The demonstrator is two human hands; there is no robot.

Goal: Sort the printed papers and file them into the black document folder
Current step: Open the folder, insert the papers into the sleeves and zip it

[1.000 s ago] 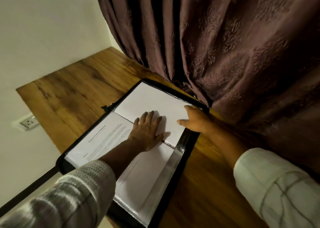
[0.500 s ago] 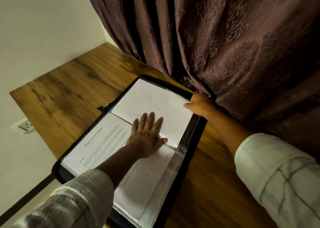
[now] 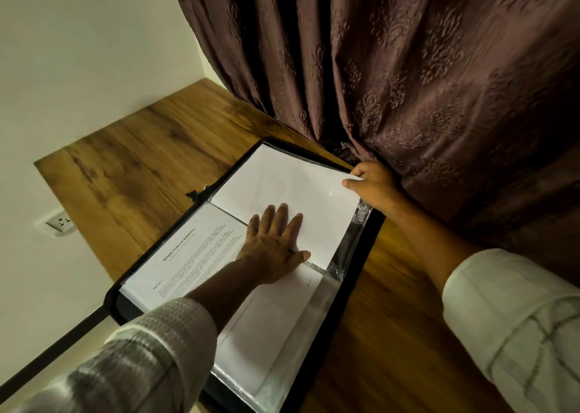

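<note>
My left hand (image 3: 273, 249) lies flat, fingers spread, pressing the blank sheet (image 3: 282, 186) onto the open black folder (image 3: 353, 274) on the wooden table (image 3: 141, 167); my right hand (image 3: 375, 188) pinches the sheet's far corner.

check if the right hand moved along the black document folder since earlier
Yes. The right hand, pinching the white paper sheet, has slid away from the person along the right edge of the black document folder, to its far corner.
</note>
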